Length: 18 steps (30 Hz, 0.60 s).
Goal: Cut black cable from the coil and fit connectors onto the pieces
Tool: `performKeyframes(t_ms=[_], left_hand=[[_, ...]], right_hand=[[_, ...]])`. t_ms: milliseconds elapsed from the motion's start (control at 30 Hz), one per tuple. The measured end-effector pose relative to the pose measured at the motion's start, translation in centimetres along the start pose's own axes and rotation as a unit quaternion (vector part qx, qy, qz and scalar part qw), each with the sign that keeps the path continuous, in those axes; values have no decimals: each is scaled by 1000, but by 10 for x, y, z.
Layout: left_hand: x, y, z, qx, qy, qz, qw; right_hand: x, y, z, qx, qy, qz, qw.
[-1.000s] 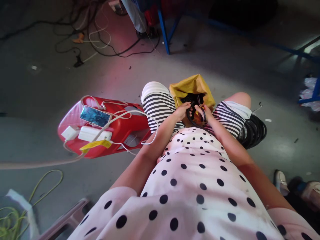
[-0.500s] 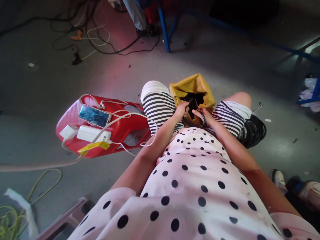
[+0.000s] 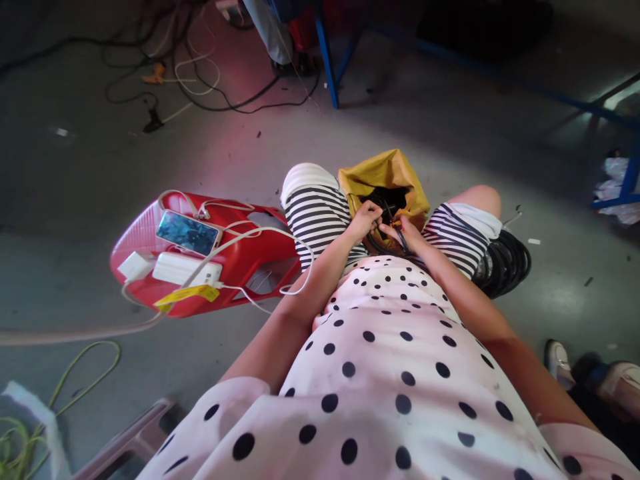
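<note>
A yellow bag with its mouth wide open sits between my knees, and black cable-like pieces fill its dark inside. Over the bag's near side, my left hand is closed in a pinch on a small dark piece, its kind hidden by the fingers. Close beside it on the right, my right hand is wrapped round black-handled scissors; a handle loop shows below the fingers. The blades point toward the left fingertips and are hard to make out.
On my left stands a red plastic stool bearing a phone, a white power bank and white cables. A black cable coil lies by my right knee. A blue metal frame and another person's legs are ahead.
My two hands have come closer together over the bag. The scissors have shifted slightly left toward the left fingertips, and the dark piece in my left hand shows less.
</note>
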<state>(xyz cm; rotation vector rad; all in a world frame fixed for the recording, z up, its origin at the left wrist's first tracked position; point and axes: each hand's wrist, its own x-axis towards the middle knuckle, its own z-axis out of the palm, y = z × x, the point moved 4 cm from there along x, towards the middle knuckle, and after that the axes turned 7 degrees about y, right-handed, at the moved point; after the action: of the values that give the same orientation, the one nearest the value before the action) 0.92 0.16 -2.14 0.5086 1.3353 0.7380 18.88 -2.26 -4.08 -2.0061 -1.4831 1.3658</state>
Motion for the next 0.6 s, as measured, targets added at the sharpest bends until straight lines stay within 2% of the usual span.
performKeyframes(t_ms=[200,333,600], left_hand=[[1,-1,1,15,-2,15,1000],[2,-3,0,15,-8,2,1000],[7,-2,1,19,-39,-30,999]], right_hand=[[0,0,3,33,9,3,999],[-2,2,9,80,-19,25,996],[6,4,0,4,31,-19,999]])
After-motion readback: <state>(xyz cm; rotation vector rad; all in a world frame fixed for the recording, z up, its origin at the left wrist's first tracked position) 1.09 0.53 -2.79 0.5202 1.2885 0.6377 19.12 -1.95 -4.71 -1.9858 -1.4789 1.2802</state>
